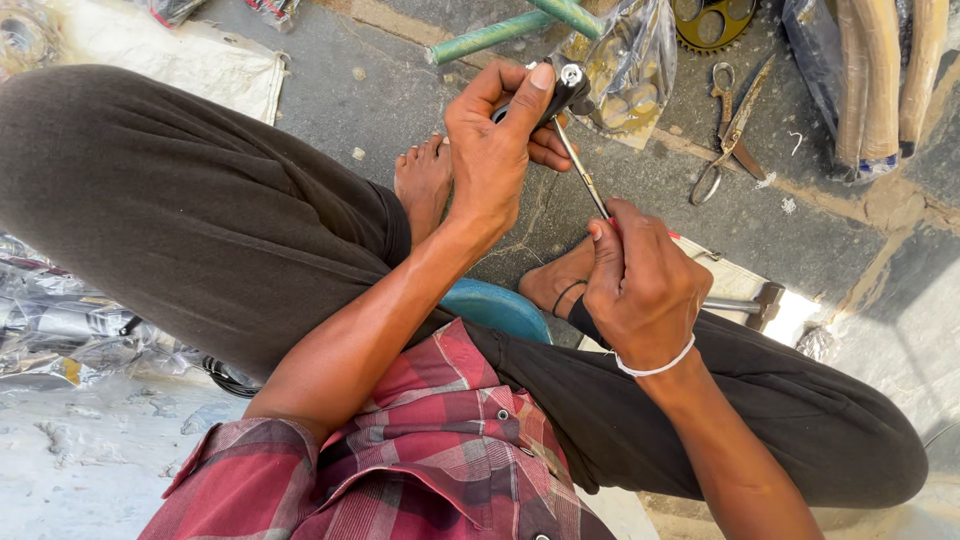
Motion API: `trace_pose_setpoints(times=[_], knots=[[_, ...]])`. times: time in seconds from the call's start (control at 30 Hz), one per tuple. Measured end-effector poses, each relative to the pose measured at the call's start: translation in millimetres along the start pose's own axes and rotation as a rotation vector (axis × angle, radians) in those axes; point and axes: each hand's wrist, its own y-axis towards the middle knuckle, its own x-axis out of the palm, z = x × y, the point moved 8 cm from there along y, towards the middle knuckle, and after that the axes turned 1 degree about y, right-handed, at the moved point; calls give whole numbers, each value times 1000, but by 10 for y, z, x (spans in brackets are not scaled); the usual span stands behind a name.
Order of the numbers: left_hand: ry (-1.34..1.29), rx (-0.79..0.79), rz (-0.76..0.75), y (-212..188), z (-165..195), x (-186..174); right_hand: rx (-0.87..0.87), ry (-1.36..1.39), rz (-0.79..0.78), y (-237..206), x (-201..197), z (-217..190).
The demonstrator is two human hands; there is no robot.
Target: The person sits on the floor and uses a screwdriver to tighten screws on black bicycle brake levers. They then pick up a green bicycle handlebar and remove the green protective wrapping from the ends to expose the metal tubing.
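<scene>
My left hand pinches a small black part at twelve o'clock; my right hand grips what seems a screwdriver. A slipping tip could stab my left fingers.

screwdriver handle hidden in right hand, yellow sprocket cut off at top edge

Thin shiny metal screwdriver shaft in my right hand, small glossy black part with bright metal stud in my left hand, rusty metal scissors, crinkled clear plastic bag, rough grey stone floor
</scene>
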Motion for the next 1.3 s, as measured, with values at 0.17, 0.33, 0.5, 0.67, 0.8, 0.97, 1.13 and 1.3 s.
trace_pose_setpoints(times=[0.17,0.33,0.5,0.67,0.8,0.97,1.13,1.3], knots=[[-9,44,-5,-17,13,-5,742,864,-182,-57,319,559],[-28,33,21,-29,26,-11,998,1179,-298,-144,461,714],[-55,-85,68,0,-8,-55,380,677,-151,100,119,400],[-102,-131,60,37,-64,-59,95,99,-3,104,-173,96],[-78,-189,89,48,-174,-94,14,-22,3,96,-198,72],[-63,-172,82,40,-213,-72,-100,-113,57,108,-252,24],[14,-139,85,45,-233,-46,-94,-128,15,94,-227,108],[97,-107,78,42,-298,-46,-209,-346,8,-57,-90,183]])
